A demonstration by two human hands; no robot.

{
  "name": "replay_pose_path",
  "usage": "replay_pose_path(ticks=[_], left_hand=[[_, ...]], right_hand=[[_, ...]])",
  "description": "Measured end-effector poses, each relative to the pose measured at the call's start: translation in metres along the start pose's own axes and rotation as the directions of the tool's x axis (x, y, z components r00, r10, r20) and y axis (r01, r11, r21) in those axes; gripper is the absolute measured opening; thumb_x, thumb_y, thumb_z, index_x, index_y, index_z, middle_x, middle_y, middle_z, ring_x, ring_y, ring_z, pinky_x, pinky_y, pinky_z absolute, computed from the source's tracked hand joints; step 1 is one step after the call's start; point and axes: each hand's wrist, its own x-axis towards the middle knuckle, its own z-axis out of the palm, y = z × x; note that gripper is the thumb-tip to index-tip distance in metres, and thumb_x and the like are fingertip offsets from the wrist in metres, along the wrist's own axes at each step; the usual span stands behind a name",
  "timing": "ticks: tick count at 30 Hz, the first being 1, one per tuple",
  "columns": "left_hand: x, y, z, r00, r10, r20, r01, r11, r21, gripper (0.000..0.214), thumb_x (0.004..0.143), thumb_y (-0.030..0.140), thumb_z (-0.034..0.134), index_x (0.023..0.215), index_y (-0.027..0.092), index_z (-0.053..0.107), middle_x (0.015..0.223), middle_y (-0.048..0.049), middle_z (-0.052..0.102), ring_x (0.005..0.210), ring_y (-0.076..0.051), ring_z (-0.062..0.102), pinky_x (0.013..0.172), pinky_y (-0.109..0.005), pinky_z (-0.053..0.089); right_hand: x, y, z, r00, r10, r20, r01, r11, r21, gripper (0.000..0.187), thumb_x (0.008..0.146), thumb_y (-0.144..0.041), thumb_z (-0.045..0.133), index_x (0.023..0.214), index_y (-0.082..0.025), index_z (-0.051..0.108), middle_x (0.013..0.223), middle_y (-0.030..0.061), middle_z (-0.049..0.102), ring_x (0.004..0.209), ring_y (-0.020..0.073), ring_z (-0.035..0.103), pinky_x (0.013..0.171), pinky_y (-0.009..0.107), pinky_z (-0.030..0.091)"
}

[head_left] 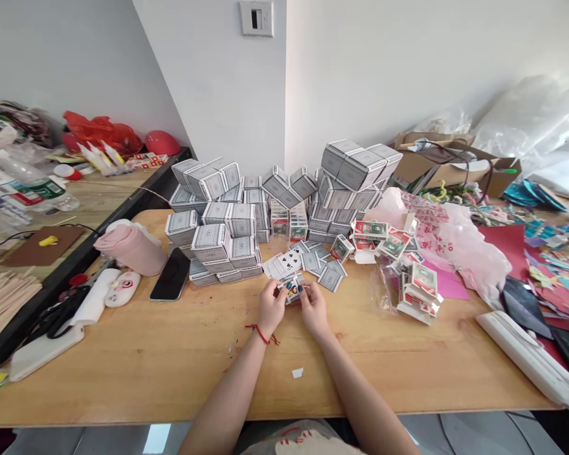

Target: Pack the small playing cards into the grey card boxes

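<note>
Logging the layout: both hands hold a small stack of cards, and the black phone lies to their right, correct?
No. The head view shows the black phone lying to their left, beside the pink roll. The left hand and right hand do hold the small stack of cards.

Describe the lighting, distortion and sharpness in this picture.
Head view: soft even light, only faint shadows under the left hand and right hand; wide-angle bending bows the table edge and slants the wall corner; the cards they hold are small and slightly blurred.
</note>
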Motion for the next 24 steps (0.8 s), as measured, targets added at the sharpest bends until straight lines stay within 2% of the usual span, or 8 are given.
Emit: replay_pose_path(ticks=[4,8,13,15,18,24], left_hand=[[0.0,-0.005,0.0,1.0,-0.003,-0.022,0.004,1.0,0.028,0.019,0.077,0.033,0.047,0.067,0.017,0.046,0.059,0.0024,0.048,0.054,-0.01,0.044,0.051,-0.021,0.036],[-0.001,-0.003,0.001,0.999,0.02,-0.05,-0.017,0.998,0.067,0.022,0.079,0.035,0.046,0.067,0.017,0.049,0.058,0.0015,0.05,0.053,-0.01,0.045,0.051,-0.021,0.035],[-0.003,0.002,0.002,0.999,0.002,-0.041,0.0,0.999,0.054,0.023,0.079,0.037,0.047,0.073,0.016,0.053,0.062,0.0,0.055,0.055,-0.011,0.049,0.052,-0.021,0.037],[-0.002,0.004,0.002,0.999,0.004,-0.043,-0.004,1.0,0.019,0.021,0.078,0.035,0.049,0.085,0.016,0.053,0.071,-0.0013,0.058,0.061,-0.011,0.053,0.056,-0.022,0.04],[-0.001,0.007,0.002,0.998,0.03,-0.048,-0.031,0.999,-0.032,0.03,0.078,0.029,0.049,0.106,0.018,0.047,0.092,-0.0049,0.06,0.077,-0.013,0.057,0.068,-0.025,0.044],[0.001,0.004,0.002,0.997,0.067,-0.04,-0.066,0.997,0.03,0.023,0.082,0.023,0.043,0.102,0.019,0.053,0.101,-0.0074,0.059,0.091,-0.017,0.056,0.08,-0.031,0.044]], right_hand=[[-0.002,-0.002,0.001,0.992,0.08,0.1,-0.075,0.996,-0.05,0.022,0.079,-0.043,0.046,0.086,-0.023,0.041,0.048,-0.0066,0.053,0.033,0.0104,0.046,0.036,0.022,0.039],[-0.003,-0.007,0.003,0.997,0.034,0.075,-0.027,0.996,-0.091,0.023,0.081,-0.044,0.042,0.075,-0.022,0.039,0.038,-0.0104,0.04,0.027,0.0066,0.035,0.03,0.017,0.026],[-0.004,-0.007,0.005,0.999,0.002,0.041,0.002,0.995,-0.102,0.023,0.079,-0.043,0.047,0.083,-0.021,0.043,0.045,-0.0082,0.045,0.032,0.0074,0.039,0.033,0.018,0.032],[-0.004,-0.005,0.005,1.0,-0.012,0.01,0.013,0.99,-0.138,0.025,0.077,-0.042,0.05,0.089,-0.02,0.045,0.049,-0.0068,0.048,0.035,0.0085,0.042,0.035,0.019,0.035],[-0.004,-0.001,0.004,1.0,-0.018,-0.011,0.016,0.983,-0.181,0.027,0.077,-0.042,0.05,0.093,-0.02,0.048,0.051,-0.0057,0.049,0.037,0.0096,0.045,0.037,0.021,0.038],[-0.004,-0.002,0.004,1.0,0.004,-0.024,-0.008,0.986,-0.165,0.03,0.078,-0.043,0.047,0.095,-0.019,0.051,0.05,-0.005,0.05,0.039,0.0107,0.047,0.04,0.022,0.041]])
